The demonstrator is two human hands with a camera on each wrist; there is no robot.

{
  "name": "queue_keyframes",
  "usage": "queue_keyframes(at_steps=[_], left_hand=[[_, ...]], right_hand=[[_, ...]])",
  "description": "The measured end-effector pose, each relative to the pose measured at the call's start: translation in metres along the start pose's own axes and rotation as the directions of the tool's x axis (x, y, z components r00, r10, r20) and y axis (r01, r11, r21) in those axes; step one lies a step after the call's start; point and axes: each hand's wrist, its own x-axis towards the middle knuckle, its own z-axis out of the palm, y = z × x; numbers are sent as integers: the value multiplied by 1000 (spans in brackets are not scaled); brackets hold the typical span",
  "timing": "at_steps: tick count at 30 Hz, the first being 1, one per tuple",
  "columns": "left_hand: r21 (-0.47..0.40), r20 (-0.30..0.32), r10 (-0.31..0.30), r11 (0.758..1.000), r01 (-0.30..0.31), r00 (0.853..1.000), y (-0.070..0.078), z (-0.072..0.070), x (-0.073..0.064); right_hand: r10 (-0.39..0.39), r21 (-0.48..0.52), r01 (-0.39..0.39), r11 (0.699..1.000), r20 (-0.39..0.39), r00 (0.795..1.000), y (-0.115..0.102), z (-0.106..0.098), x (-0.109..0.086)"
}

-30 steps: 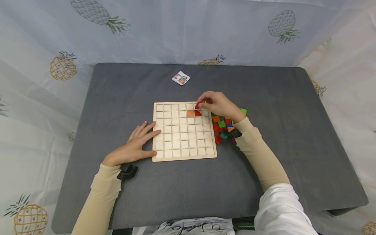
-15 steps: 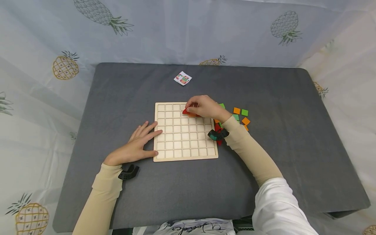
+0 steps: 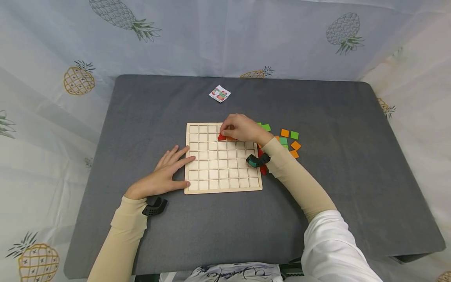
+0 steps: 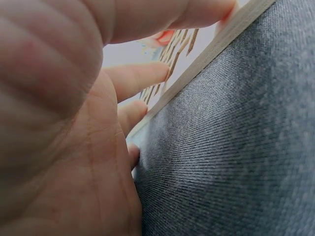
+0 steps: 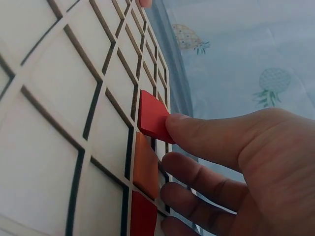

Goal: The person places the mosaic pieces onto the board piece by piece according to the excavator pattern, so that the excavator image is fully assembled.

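Note:
A pale wooden grid board [image 3: 218, 168] with square cells lies on the grey table. My right hand [image 3: 243, 128] pinches a red tile [image 5: 155, 116] with a curved edge, tilted at a cell near the board's far side. Beside that cell an orange tile [image 5: 145, 167] sits in the grid, and another red tile [image 5: 143, 212] sits past it. My left hand [image 3: 160, 178] lies at the board's left edge with its fingers spread. In the left wrist view its fingertips touch the board's rim [image 4: 216, 54].
Loose orange, green and red tiles lie right of the board, such as a green tile [image 3: 294, 135] and an orange tile [image 3: 296, 145]; my right forearm hides some. A small printed card [image 3: 220, 94] lies behind the board. Patterned curtains [image 3: 225, 39] surround the table.
My right hand has moved left along the board's far side with the red tile, from the upper right corner to left of the orange tile. My left hand has stayed at the board's edge.

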Motion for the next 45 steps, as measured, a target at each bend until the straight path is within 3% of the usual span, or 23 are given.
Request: queue_keyframes(at_steps=[24,29,37,45], left_hand=[[-11,6,-11,1000,11,1000,1,-2,1],[-14,8,-10,1000,10,1000,1,-2,1],[-13,9,-12,1000,12,1000,1,-1,1],[-17,12,-13,1000,13,1000,1,-1,1]], right_hand=[[1,-117,1,993,17,1000,-4,3,2],[8,-72,-8,997,-11,1000,-1,-1,-2],[91,145,-82,986,-59,994,13,-22,-24],[120,126,-103,987,-130,984,24,-41,-47]])
